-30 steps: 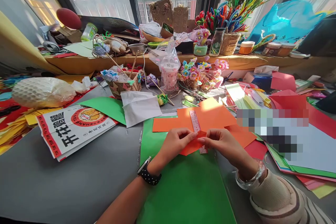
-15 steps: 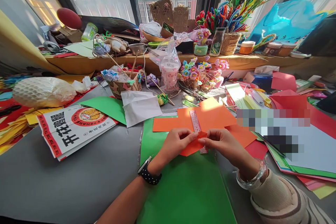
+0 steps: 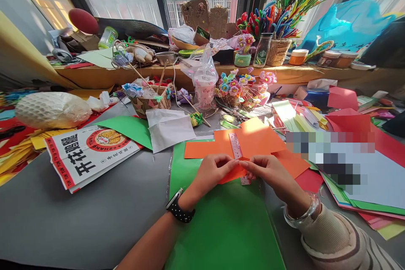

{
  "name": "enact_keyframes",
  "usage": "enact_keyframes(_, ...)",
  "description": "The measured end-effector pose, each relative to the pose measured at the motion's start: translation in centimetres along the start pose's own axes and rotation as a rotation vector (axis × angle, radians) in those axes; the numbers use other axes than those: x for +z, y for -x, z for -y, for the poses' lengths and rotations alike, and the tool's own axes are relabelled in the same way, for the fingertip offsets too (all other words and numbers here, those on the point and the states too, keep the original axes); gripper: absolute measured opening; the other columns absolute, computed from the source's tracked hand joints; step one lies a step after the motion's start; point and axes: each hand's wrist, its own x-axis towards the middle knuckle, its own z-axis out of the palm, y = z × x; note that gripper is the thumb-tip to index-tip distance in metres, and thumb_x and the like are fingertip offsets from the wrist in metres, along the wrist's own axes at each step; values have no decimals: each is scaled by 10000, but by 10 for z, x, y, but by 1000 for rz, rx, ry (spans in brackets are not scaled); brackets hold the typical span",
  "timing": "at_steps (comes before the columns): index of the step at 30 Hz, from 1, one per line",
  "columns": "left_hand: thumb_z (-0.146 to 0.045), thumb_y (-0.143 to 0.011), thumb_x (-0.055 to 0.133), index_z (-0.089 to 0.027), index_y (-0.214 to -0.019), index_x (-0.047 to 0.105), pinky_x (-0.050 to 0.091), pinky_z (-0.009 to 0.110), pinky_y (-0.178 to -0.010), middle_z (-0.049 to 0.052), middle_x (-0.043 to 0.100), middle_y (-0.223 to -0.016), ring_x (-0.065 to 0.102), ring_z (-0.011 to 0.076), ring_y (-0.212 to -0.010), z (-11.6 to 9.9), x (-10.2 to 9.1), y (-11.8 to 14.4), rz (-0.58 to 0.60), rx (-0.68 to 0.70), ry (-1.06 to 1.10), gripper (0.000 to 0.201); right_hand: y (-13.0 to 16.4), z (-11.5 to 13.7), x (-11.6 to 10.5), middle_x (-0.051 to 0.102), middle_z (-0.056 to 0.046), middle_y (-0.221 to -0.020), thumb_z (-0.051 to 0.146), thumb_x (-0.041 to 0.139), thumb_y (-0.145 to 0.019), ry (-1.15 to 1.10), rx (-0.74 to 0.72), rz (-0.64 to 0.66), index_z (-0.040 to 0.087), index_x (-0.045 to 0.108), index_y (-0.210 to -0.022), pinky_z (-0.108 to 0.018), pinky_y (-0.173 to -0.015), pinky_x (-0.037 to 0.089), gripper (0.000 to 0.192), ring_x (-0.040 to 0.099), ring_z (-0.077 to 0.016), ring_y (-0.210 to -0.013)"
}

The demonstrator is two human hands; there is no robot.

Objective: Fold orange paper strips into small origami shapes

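Observation:
Between my hands is a small piece of orange paper [image 3: 232, 174], partly hidden by the fingers. My left hand [image 3: 215, 173] pinches it at its upper edge, thumb against fingers. My right hand [image 3: 268, 172] is closed on the same piece, its thumb tip meeting the left thumb. Beneath the hands runs a pink patterned ruler [image 3: 235, 145], its lower end showing under the right fingers. Larger orange paper sheets [image 3: 256, 137] lie just beyond, under the ruler's upper part. All of this is over a green mat [image 3: 221, 228].
Left of the mat lie a printed paper bag [image 3: 91, 156], a green sheet [image 3: 129, 128] and a white paper [image 3: 169, 128]. A stack of coloured paper [image 3: 379, 185] is at the right. Behind stand a lidded cup in plastic [image 3: 205, 88] and baskets of craft flowers [image 3: 234, 90].
My right fingers have shifted slightly, bringing the thumb tip up against the left one and covering more of the orange piece. My left hand stays in place.

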Motion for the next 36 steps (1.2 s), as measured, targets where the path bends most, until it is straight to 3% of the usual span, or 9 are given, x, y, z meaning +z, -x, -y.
enact_keyframes(13, -459, -719, 428, -119, -615, 585, 298, 198, -484, -8, 496, -551, 407, 98, -538, 0, 0, -1, 2, 11, -67, 388, -1, -3, -1, 576, 2, -493, 414, 580, -660, 34, -16, 39, 146, 565, -568, -233, -506, 401, 284, 573, -144, -531)
enact_keyframes(20, -450, -719, 426, -119, -616, 591, 299, 200, -487, -4, 504, -557, 412, 101, -546, 0, 0, -1, 5, 15, -63, 385, 0, -2, -2, 578, 1, -495, 413, 568, -669, 61, -35, 51, 154, 550, -539, -227, -501, 408, 290, 569, -141, -525)
enact_keyframes(36, -415, -718, 441, -120, -592, 582, 281, 196, -479, -14, 476, -536, 389, 92, -528, 1, 0, -1, 10, 8, -65, 350, 0, -5, -3, 584, -9, -557, 384, 564, -689, 55, -42, 95, 136, 621, -675, -231, -524, 396, 255, 533, -133, -553)
